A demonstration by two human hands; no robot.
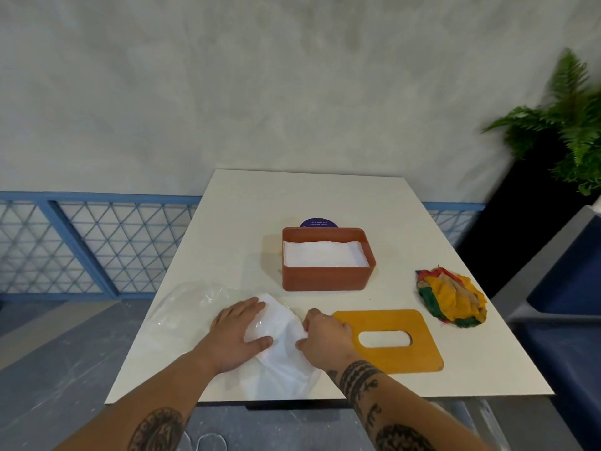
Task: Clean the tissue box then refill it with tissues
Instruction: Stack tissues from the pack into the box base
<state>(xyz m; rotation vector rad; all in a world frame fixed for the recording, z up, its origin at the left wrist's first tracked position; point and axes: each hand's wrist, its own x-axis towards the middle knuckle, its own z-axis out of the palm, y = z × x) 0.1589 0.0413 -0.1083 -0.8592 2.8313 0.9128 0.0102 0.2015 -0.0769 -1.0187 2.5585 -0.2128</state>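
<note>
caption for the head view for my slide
Left hand presses, right hand pinches a tissue stack near the filled box, lid off.

You are getting open table (305,196) beyond and left of the tissue box (325,279); nearer, plastic wrap (192,304), loose tissues (279,366), the lid (422,349) and crumpled cloth (453,299) are crowding the front.

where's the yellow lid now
Head view: the yellow lid lies flat on the table, near right, beside the right hand and in front of the orange box.
</note>
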